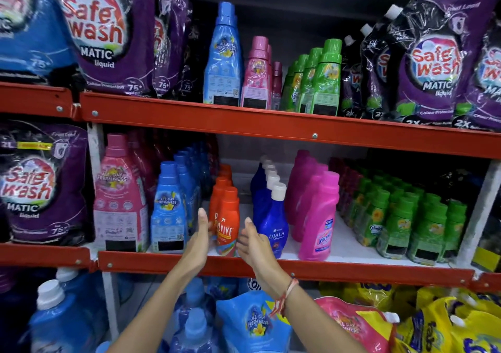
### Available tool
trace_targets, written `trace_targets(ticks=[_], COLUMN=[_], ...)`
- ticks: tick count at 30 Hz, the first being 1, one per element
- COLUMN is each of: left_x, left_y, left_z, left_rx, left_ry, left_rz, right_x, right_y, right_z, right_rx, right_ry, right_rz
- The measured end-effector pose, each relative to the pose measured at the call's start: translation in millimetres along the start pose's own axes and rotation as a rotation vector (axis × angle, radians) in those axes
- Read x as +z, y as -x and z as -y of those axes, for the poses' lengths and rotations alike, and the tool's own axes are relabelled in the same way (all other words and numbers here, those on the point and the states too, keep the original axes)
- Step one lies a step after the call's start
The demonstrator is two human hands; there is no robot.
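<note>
An orange Revive bottle [227,225] stands at the front of a row of orange bottles on the middle shelf [271,267]. My left hand [199,240] is on its left side, fingers straight and pointing up. My right hand [253,240] is on its right side, fingers straight, close to or touching the bottle. Both hands flank the front bottle with flat palms facing each other. A red thread band sits on my right wrist.
Blue Ujala bottles [271,217] and pink bottles [320,222] stand right of the orange row, blue softener bottles [169,209] left of it. Green bottles [406,225] fill the right end. Purple detergent pouches [108,35] crowd the upper shelf [271,125]; pouches lie below.
</note>
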State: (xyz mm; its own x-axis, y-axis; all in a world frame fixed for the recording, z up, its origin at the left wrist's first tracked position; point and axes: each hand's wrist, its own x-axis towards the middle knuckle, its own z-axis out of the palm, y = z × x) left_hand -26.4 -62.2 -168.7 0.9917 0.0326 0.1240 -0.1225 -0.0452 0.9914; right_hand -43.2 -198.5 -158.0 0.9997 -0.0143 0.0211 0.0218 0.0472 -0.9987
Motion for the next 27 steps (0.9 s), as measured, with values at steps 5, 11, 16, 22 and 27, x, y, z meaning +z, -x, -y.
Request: trace_targets(ticks=[5,11,16,22,27], left_x=[-4,-10,-8,-12,-17], left_y=[6,2,-10,-14,-1], left_z=[7,5,7,14,7], left_rx=[0.038,0.075,0.019,0.004,0.054], left_ry=[-0.034,-0.036,-0.006,-0.038,-0.048], left_rz=[0.045,0.089,0.109,0.046,0.046], right_x=[-3,2,4,7,13], right_y=[-12,-21,-24,-22,-20], right_z=[-5,-10,-15,-19,-12], right_rx=[0.016,0.026,0.0,0.009,0.052], right_ry=[-0.022,-0.012,0.007,0.079,0.116], right_rz=[0.063,0.046,0.017,0.026,0.046])
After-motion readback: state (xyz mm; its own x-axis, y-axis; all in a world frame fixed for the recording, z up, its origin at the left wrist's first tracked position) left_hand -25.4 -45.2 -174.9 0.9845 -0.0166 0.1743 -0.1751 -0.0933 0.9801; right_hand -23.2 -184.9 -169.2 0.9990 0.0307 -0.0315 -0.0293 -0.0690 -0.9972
